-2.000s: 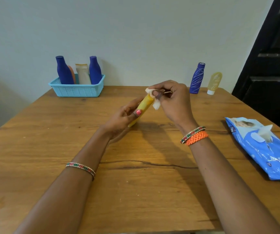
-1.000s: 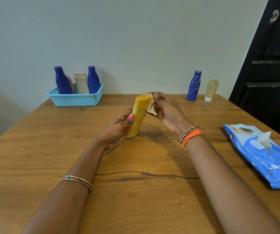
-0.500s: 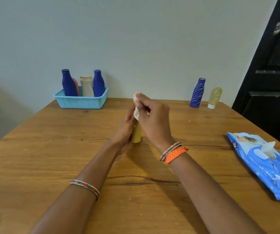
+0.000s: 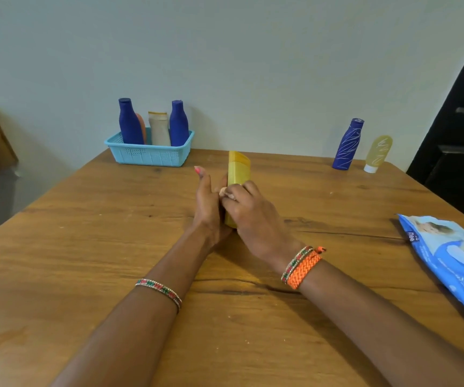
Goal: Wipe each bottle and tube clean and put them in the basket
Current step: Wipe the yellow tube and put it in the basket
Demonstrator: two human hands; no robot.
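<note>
Head view. Yellow bottle [image 4: 238, 174]: one, upright at table [image 4: 85, 247] centre, left hand [image 4: 209, 208] steadying its side with fingers extended, right hand [image 4: 249, 212] curled round it, pressing a wipe [image 4: 224, 193]. Basket [image 4: 149, 155]: one, far left, holding four containers. Blue bottle [image 4: 347, 145] and yellowish tube [image 4: 378, 153]: one each, far right. Wipes pack [image 4: 454, 263]: one, right edge.

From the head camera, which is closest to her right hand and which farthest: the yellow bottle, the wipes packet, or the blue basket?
Measured from the right hand:
1. Yellow bottle: in that hand's grasp, mid-table.
2. Wipes packet: to the right, by the table's edge.
3. Blue basket: far left, against the wall.
</note>
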